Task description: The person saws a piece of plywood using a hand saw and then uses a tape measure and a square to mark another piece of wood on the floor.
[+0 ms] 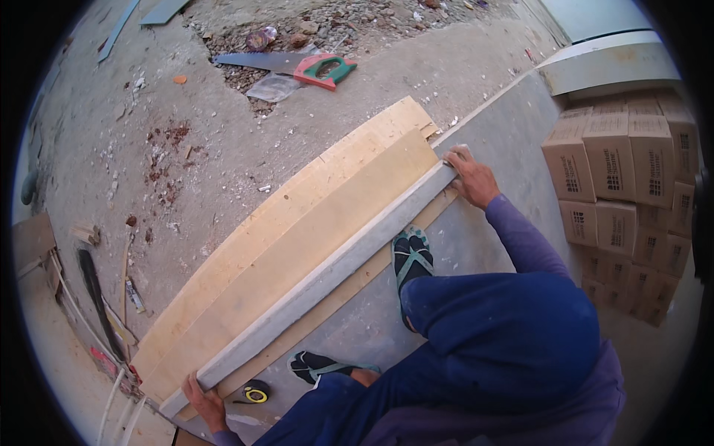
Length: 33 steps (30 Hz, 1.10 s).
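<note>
On the concrete floor [223, 171], seen from the head camera, a long grey bar [320, 279] lies along the top of stacked wooden boards [297, 230], running from lower left to upper right; the left hand [204, 401] is closed around the bar's near end at the lower edge of the view, fingers curled over it; the right hand [470, 177] grips the far end, fingers wrapped over the top, its purple sleeve [520, 238] reaching back toward the body; the person crouches beside the boards in dark blue trousers [491, 334], one sandalled foot [411, 256] just beside the bar near its middle, the other foot [316, 366] closer to the left hand; a yellow and black tape measure [255, 392] rests on the floor between the left hand and that foot; well apart, at the top, a handsaw [286, 65] with a red and green handle lies by some rubble [335, 22]; to the right stands a stack of cardboard boxes [632, 193]; at the far left lie loose wood scraps and cables [97, 297].
</note>
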{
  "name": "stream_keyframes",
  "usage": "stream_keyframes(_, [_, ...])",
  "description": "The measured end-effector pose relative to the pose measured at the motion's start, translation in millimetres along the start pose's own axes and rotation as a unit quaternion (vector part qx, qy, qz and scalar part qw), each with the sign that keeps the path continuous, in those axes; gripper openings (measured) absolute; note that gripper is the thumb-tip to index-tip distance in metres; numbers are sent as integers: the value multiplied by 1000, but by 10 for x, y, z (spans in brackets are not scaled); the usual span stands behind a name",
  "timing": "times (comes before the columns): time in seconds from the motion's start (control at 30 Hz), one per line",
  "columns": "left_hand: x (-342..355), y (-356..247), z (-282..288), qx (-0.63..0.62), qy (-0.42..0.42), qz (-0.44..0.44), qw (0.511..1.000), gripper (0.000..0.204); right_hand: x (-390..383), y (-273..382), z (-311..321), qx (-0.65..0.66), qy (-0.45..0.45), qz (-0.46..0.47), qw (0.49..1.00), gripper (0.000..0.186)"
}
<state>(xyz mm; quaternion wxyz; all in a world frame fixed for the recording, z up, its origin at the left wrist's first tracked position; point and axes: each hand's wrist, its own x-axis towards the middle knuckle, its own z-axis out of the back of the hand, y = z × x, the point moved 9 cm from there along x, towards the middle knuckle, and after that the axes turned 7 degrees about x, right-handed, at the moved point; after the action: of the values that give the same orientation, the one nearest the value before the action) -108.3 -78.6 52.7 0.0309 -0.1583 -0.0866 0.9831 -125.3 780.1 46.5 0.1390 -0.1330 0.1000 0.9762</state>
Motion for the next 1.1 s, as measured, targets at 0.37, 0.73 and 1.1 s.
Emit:
stream_keyframes(0.37, [91,39,-34,-16,23,-25,999,67,121,34,-74,-12,37,12,999,62])
stream_keyframes(0.73, [47,3,-43,20,-6,-8,1000,71,75,-22,-179,-24,48,-15,998,64])
stream_keyframes(1.1, [-51,-33,-106,8,-23,-29,999,72,116,-73,-168,-46,41,23,998,63])
